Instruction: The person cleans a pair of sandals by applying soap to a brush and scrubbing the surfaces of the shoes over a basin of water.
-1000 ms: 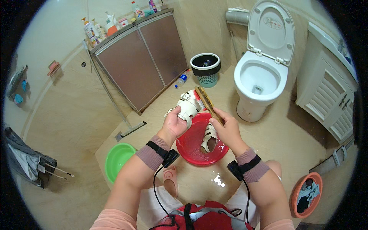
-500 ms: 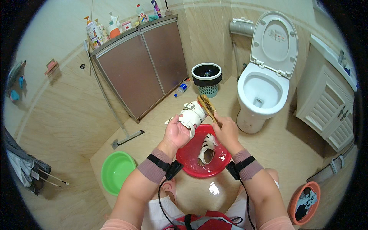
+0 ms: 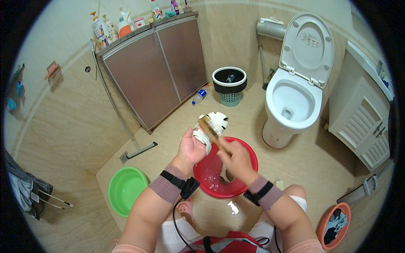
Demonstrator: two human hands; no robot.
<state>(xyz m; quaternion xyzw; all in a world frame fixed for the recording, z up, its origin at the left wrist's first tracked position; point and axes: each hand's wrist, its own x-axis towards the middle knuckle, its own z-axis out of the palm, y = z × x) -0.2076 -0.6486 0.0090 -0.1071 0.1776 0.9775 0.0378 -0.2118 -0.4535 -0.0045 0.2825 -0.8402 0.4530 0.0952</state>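
My left hand [image 3: 192, 148] grips a white strapped sandal [image 3: 220, 120] from beneath, holding it above the far rim of a red basin [image 3: 206, 170]. Across the sandal's upper lies a wooden scrubbing brush [image 3: 210, 129], bristle end against the straps. The brush's handle is wrapped in my right hand [image 3: 238, 159], which is closed. A second sandal [image 3: 230, 174] lies in the basin's shallow water, mostly covered by my right hand and wrist. Both wrists wear a purple cuff with a black strap and device.
A green basin [image 3: 128, 192] stands left of my arm. Beyond are a squeegee [image 3: 142, 150], plastic bottle [image 3: 200, 97], lined bin [image 3: 230, 99], cabinet [image 3: 139, 71] and toilet [image 3: 291, 105]. An orange tub of clothes [image 3: 347, 206] stands at lower right.
My right hand has swung the brush leftward, from the sandal's tip onto its straps. That hand now hides most of the sandal in the basin. My left hand has barely moved.
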